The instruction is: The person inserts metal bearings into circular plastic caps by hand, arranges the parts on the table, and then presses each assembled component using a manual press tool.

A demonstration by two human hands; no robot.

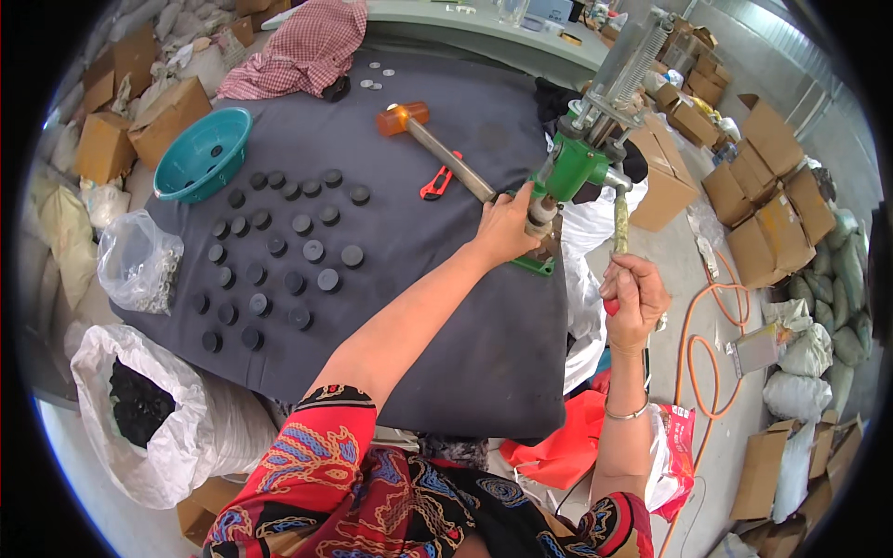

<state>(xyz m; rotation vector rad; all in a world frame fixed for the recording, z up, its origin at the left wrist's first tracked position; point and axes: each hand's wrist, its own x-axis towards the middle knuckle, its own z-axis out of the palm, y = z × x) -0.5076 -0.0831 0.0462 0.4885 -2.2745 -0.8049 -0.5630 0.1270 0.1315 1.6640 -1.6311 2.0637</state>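
A green hand press [577, 166] with a tall spring stands at the table's right edge. My right hand [637, 296] is closed round the lower end of its lever [620, 219], whose red tip shows beside the fingers. Under the press's ram, my left hand [505, 228] has its fingers closed in against a pale round part [540, 219]; what they hold there is hidden. A mallet with an orange head [402, 118] lies with its handle end close to my left fingers. Beside it rests a red utility knife [440, 177].
Several black round caps [302, 224] are spread over the dark-covered table [437, 316]. A teal basin [203, 153], a clear bag of small parts [139, 262] and a white sack of black pieces [200, 418] stand left. An orange hose [690, 349] lies on the right floor near cardboard boxes [777, 237].
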